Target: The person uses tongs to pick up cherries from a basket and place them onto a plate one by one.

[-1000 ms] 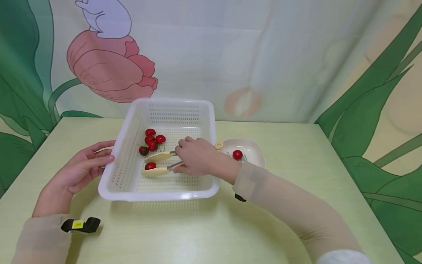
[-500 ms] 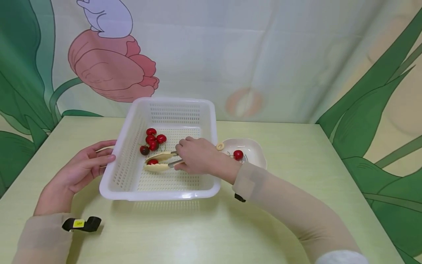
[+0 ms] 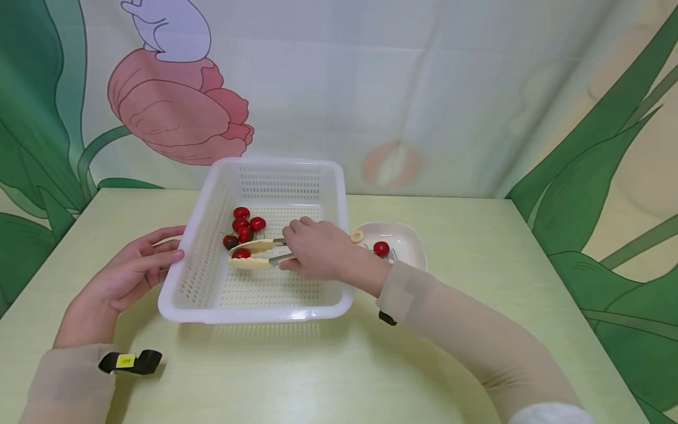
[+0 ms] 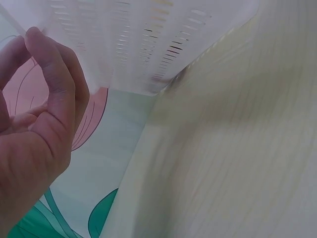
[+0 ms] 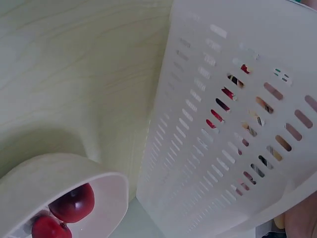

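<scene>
My right hand (image 3: 320,250) grips a pair of tongs (image 3: 253,264) with cream scalloped tips and metal arms, reaching into a white perforated plastic basket (image 3: 259,314). Between the tips lies a red cherry (image 3: 241,254). A cluster of several more cherries (image 3: 241,225) sits just behind the tips, on the basket's left side. My left hand (image 3: 135,265) holds the basket's left rim, thumb and fingertips at its edge; in the left wrist view its fingers (image 4: 57,74) bend up to the rim. The right palm is hidden in the head view.
Right of the basket stands a small off-white dish (image 3: 413,253) holding a cherry (image 3: 381,249); the right wrist view shows two cherries (image 5: 73,203) in it. The tongs' ring (image 3: 357,236) overlaps the dish edge. A printed curtain (image 3: 450,106) hangs behind the pale table (image 3: 477,247).
The tongs' tips have come closer together around the cherry, which has moved slightly away from me, toward the cluster. The left hand and basket stay in place.
</scene>
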Available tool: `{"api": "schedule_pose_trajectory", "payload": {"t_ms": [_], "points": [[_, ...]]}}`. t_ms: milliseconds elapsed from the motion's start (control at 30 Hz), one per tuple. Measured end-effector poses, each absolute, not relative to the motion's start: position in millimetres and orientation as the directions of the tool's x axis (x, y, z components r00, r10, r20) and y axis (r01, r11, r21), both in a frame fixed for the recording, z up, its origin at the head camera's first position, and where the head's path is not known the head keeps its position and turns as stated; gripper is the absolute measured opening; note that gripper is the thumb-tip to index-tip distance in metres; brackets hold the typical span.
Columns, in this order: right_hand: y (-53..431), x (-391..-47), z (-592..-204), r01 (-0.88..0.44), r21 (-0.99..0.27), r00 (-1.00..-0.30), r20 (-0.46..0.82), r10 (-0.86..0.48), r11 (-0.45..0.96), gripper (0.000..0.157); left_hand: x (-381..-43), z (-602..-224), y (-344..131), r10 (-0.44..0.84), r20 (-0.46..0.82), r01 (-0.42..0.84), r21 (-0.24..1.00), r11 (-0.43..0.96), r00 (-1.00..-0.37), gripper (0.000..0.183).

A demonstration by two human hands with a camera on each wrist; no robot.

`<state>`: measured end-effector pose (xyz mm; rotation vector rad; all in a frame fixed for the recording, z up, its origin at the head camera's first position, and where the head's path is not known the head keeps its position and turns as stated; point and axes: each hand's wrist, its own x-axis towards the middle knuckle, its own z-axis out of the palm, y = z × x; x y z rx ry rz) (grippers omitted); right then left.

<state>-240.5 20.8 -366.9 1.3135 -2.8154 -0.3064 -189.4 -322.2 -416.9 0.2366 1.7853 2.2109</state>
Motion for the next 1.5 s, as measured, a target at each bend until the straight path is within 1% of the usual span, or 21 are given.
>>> {"api": "schedule_pose_trajectory", "payload": {"t_ms": [167, 400, 600, 800, 1100, 1333, 1500], "points": [[25.9, -242.2, -364.7, -0.747, 0.154, -0.659, -0.041, -0.751, 0.647, 0.051, -188.8, -417.0, -322.5, 0.327, -0.057, -0.127, 0.972, -0.197, -0.943, 0.040], [35.9, -243.3, -357.1, -0.747, 0.101, -0.657, 0.037, -0.753, 0.657, 0.048, -187.5, -416.4, -323.3, 0.335, -0.041, -0.118, 0.970, -0.213, -0.941, 0.041], [49.0, -242.2, -348.7, -0.737, 0.059, -0.668, 0.089, -0.739, 0.673, 0.051, -188.2, -416.5, -323.2, 0.338, -0.045, -0.121, 0.971, -0.207, -0.940, 0.041], [65.2, -242.6, -338.6, -0.732, 0.001, -0.675, 0.140, -0.725, 0.681, 0.050, -188.6, -416.0, -322.8, 0.345, -0.043, -0.119, 0.972, -0.202, -0.938, 0.041], [87.7, -246.6, -329.7, -0.693, -0.100, -0.716, 0.204, -0.667, 0.714, 0.048, -189.5, -415.8, -323.1, 0.348, -0.034, -0.110, 0.973, -0.202, -0.937, 0.041], [110.1, -249.0, -328.7, -0.677, -0.146, -0.732, 0.235, -0.640, 0.721, 0.051, -189.7, -416.9, -323.7, 0.353, -0.031, -0.110, 0.972, -0.206, -0.935, 0.041], [126.9, -250.2, -327.0, -0.638, -0.180, -0.767, 0.237, -0.597, 0.748, 0.053, -189.6, -415.4, -323.0, 0.369, -0.019, -0.108, 0.969, -0.221, -0.929, 0.041]]}}
